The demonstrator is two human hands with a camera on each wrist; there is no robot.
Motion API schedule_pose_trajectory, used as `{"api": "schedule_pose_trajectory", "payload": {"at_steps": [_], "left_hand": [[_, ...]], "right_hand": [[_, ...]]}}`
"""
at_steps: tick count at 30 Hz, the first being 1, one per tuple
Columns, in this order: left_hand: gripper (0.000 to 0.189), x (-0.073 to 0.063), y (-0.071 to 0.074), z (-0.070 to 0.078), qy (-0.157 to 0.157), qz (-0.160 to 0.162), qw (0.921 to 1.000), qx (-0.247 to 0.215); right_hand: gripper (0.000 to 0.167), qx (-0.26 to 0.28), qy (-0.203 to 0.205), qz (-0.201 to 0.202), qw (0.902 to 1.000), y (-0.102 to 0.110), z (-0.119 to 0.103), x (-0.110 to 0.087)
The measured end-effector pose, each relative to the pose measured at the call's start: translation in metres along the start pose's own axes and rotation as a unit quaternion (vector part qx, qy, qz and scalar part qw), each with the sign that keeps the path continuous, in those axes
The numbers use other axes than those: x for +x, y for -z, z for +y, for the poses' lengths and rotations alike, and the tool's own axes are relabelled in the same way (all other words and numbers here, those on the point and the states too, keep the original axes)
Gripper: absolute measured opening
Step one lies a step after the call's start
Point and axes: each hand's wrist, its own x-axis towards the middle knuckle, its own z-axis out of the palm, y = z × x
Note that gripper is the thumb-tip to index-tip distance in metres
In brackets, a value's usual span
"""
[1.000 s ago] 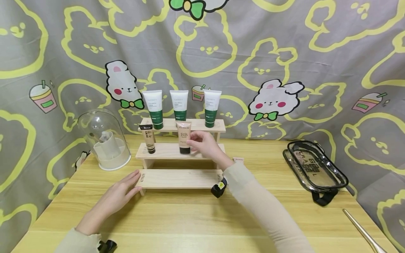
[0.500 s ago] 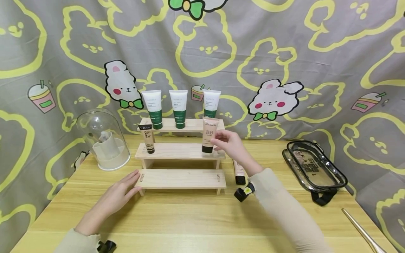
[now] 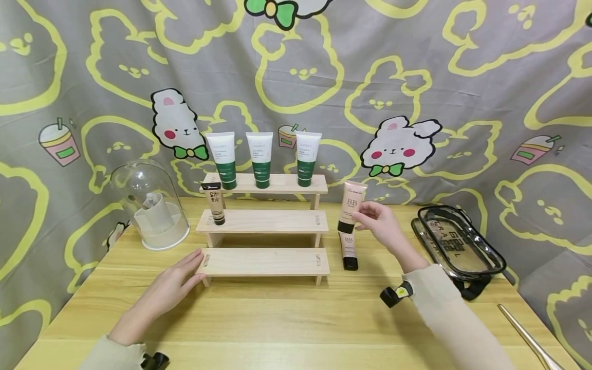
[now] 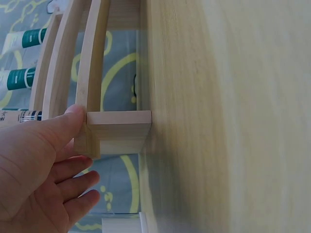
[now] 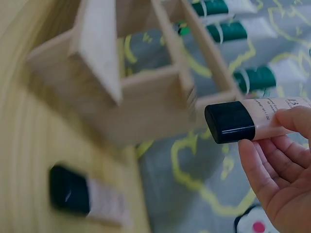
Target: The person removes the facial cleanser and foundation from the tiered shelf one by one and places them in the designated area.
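Note:
My right hand (image 3: 380, 222) pinches a pink BB cream tube (image 3: 352, 205) with a black cap by its side. The tube is raised right of the three-step wooden stand (image 3: 265, 261), cap down and slightly tilted. Below it, a second BB cream tube (image 3: 349, 252) lies on the table, its upper end overlapped by the held one. My left hand (image 3: 173, 282) holds the left end of the stand's lowest step. In the left wrist view, the thumb (image 4: 73, 119) lies against the step's corner, while the index fingertip is partly hidden behind it.
Three white-and-green tubes (image 3: 261, 159) stand on the top step. A beige tube (image 3: 215, 203) with a black cap stands at the middle step's left. Around are a glass dome (image 3: 150, 205), a transparent pouch (image 3: 462, 246) and a golden-handled tool (image 3: 524, 331).
My right hand has lifted the BB cream tube off the middle step and carried it right, past the stand's end. The tube lying on the table has come into sight. My left hand stays put.

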Motion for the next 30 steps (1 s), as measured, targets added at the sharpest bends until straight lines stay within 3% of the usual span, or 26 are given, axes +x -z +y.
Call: {"api": "schedule_pose_trajectory", "payload": {"at_steps": [17, 24, 30], "left_hand": [[0.050, 0.000, 0.001, 0.001, 0.001, -0.001, 1.0000, 0.005], [0.050, -0.001, 0.000, 0.001, -0.001, 0.002, 1.0000, 0.006], [0.049, 0.000, 0.000, 0.001, -0.005, 0.006, 1.0000, 0.006]], "right_hand": [[0.030, -0.036, -0.103, 0.026, 0.9937, 0.046, 0.074, -0.032], [0.030, -0.057, -0.162, 0.019, 0.9850, 0.054, 0.088, -0.037], [0.032, -0.052, -0.186, 0.014, 0.9810, 0.056, 0.096, -0.039]]}}
